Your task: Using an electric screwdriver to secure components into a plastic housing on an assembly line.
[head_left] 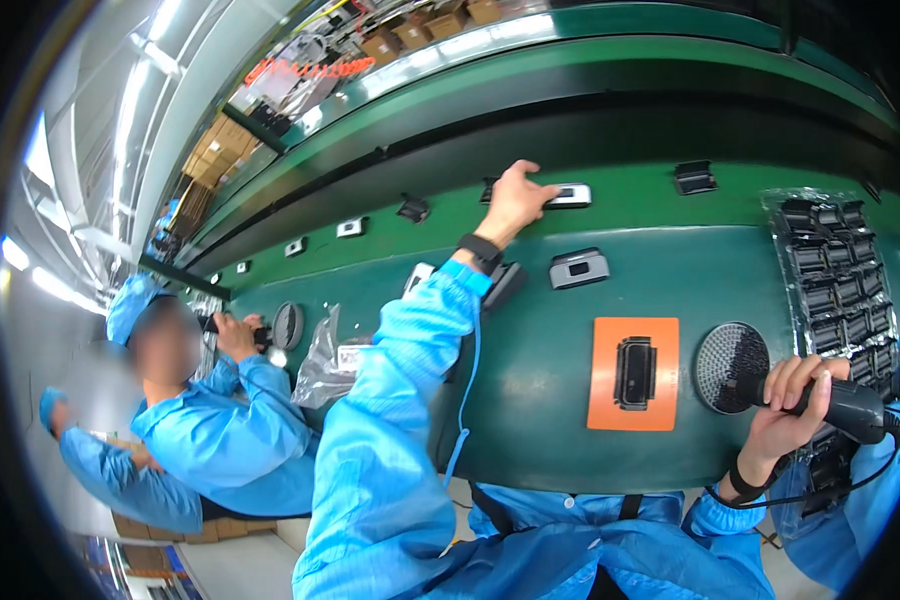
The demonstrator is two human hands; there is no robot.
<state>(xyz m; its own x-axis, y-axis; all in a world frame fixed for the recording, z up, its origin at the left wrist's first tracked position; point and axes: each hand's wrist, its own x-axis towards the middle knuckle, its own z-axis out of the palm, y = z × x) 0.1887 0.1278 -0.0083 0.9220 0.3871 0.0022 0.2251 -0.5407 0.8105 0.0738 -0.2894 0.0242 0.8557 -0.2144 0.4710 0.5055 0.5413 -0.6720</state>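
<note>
My left hand (518,205) reaches across to the far green strip, fingers apart. Its lowest digit touches or nearly touches the left end of a white and black housing (571,195). My right hand (798,398) is wrapped round a corded black electric screwdriver (850,408), whose front end lies over a round dish (722,350) of small black pieces, probably screws. Left of the dish, a black plastic part (635,373) sits in an orange fixture (610,412). A grey housing (579,268) rests beyond the fixture. Behind my left wrist, a dark part (506,284) is partly covered.
Along the far strip stand more black parts (695,178) and white housings (351,228). A clear tray (838,275) of several black parts lies at right. Left of my arm is a plastic bag (330,365). A co-worker (225,420) in blue works at left; another blue sleeve shows at right.
</note>
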